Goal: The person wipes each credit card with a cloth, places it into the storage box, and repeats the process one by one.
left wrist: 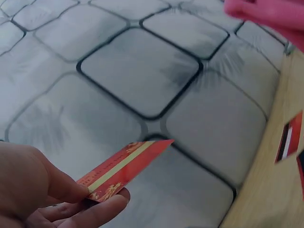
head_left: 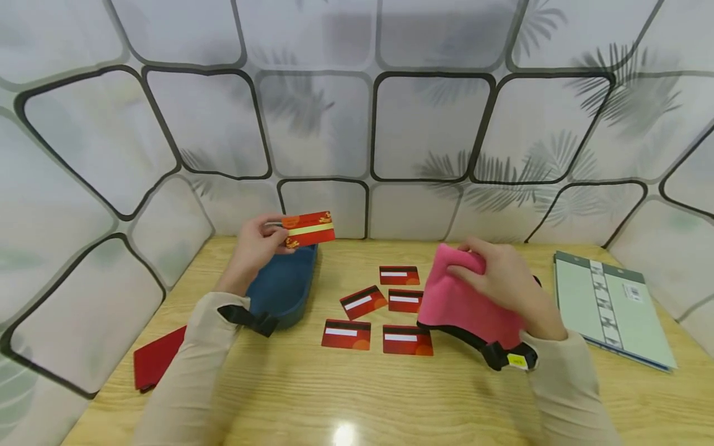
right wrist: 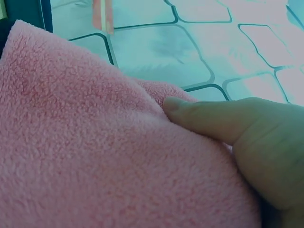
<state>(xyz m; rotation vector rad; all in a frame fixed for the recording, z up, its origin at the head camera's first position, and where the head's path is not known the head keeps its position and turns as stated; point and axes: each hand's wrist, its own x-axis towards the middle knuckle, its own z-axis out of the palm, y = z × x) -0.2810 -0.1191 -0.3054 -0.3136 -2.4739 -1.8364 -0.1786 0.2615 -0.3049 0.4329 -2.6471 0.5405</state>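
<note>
Between thumb and fingers my left hand (head_left: 253, 251) pinches a red card (head_left: 309, 230) with a pale gold stripe, raised over the far end of a blue tub (head_left: 283, 286). In the left wrist view the card (left wrist: 128, 166) points away from the thumb, its printed face showing. My right hand (head_left: 499, 275) grips a fluffy pink cloth (head_left: 474, 313) near its upper edge. The cloth hangs over the right part of the table, with a dark edge along its lower side. Up close in the right wrist view, the thumb (right wrist: 204, 116) presses into the pile of the cloth (right wrist: 95, 142).
Several red cards (head_left: 346, 335) with black and white strips lie mid-table, one partly behind the cloth. A pale green notebook (head_left: 638, 322) lies at the right. A dark red flat item (head_left: 156, 360) is at the left, partly behind the left sleeve. Patterned curtain (head_left: 318, 130) surrounds the table (head_left: 312, 396).
</note>
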